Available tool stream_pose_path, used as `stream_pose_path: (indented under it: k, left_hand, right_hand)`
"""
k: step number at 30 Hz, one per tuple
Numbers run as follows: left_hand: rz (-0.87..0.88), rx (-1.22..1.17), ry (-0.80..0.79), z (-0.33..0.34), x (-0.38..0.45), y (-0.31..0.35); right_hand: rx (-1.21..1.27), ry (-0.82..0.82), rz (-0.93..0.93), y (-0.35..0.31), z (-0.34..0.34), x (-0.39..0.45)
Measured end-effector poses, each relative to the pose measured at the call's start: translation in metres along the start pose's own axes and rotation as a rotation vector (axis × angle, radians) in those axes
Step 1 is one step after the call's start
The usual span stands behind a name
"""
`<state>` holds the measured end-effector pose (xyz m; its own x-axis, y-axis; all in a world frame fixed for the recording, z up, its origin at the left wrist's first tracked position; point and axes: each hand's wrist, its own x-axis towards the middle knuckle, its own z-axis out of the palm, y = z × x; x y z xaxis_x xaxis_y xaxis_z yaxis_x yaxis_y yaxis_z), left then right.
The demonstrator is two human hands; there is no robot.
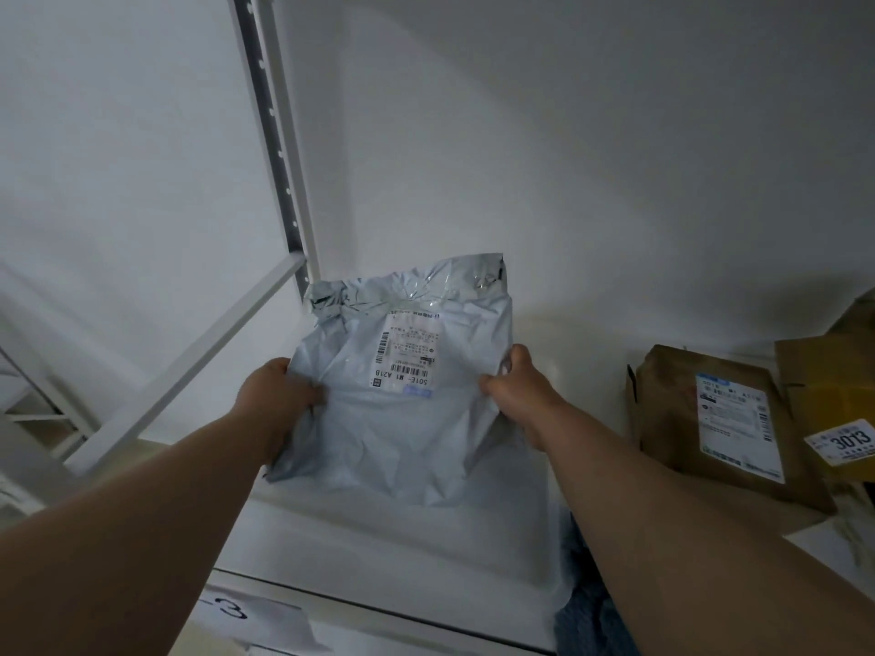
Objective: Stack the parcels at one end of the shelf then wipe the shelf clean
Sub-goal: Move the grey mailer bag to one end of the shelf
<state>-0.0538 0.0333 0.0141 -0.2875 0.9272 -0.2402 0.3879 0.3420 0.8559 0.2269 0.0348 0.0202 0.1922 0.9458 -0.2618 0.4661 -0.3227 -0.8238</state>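
A grey plastic mailer bag (402,419) with a white shipping label is held at the left end of the white shelf (558,362), close to the corner post. My left hand (277,395) grips its left edge and my right hand (513,390) grips its right edge. Beneath it lies a flat white parcel (402,551); whether the bag rests on it I cannot tell. Part of a blue cloth (592,617) shows under my right forearm at the shelf's front edge.
A brown paper parcel (686,419) with a label lies to the right, beside a cardboard box (833,385) carrying a "3013" sticker (843,440). The white upright post (279,149) and a side rail (199,362) bound the left end. The wall stands behind.
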Motion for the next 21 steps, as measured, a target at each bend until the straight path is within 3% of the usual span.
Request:
stream_pose_path:
  k: [2,4,11,17,20,21]
  left_hand:
    - [0.109,0.297,0.079,-0.007,-0.004,-0.001]
    - [0.158,0.405,0.099,-0.012,-0.005,-0.005]
    - [0.157,0.485,0.145,-0.028,-0.007,-0.02]
    - [0.133,0.617,-0.04,-0.027,0.004,-0.032]
    - [0.166,0.514,-0.032,-0.026,0.013,-0.037]
    - [0.223,0.604,-0.015,-0.025,0.017,-0.039]
  right_hand:
    - [0.0,-0.071,0.061,-0.001,0.009,-0.004]
    - [0.039,-0.123,0.116,0.0,0.019,-0.008]
    - [0.087,-0.247,0.233,0.003,0.046,-0.018]
    - [0.056,-0.248,0.316,0.007,0.058,-0.022]
    - [0.049,-0.228,0.337,0.007,0.061,-0.021]
    - [0.052,-0.216,0.335,0.005,0.062,-0.021]
